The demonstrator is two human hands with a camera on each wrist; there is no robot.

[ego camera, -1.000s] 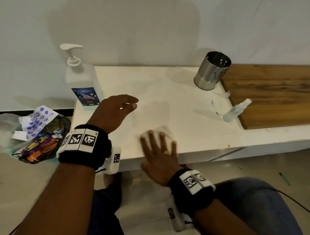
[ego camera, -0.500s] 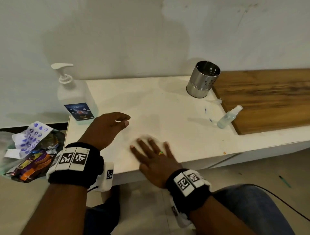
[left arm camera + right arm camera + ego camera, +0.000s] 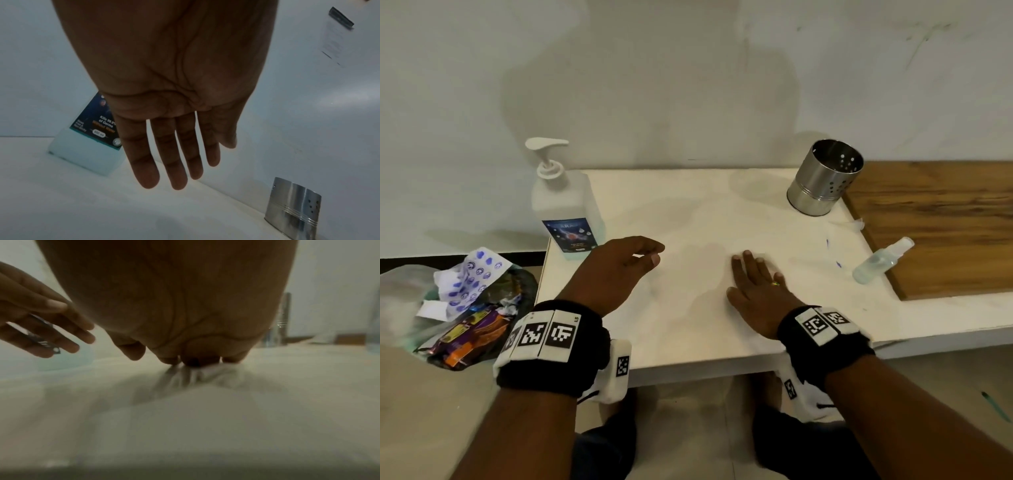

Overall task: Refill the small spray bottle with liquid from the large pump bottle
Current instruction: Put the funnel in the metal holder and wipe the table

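The large pump bottle (image 3: 565,205) (image 3: 82,146) stands upright at the back left corner of the white table (image 3: 688,205). The small clear spray bottle (image 3: 880,262) lies on its side at the right, by the edge of the wooden board. My left hand (image 3: 650,255) (image 3: 174,162) hovers just right of the pump bottle, fingers relaxed, holding nothing. My right hand (image 3: 756,274) lies flat on the table's middle. In the right wrist view its fingertips press a crumpled white tissue (image 3: 191,374) against the surface.
A perforated steel cup (image 3: 825,178) (image 3: 294,209) stands at the back right beside the wooden board (image 3: 945,222). A bag of wrappers and paper (image 3: 465,308) sits on the floor left of the table. Small blue marks (image 3: 837,263) dot the table near the spray bottle.
My right hand has slid from the table's front edge forward and to the right, flat on the tissue. The left hand has kept hovering by the pump bottle.
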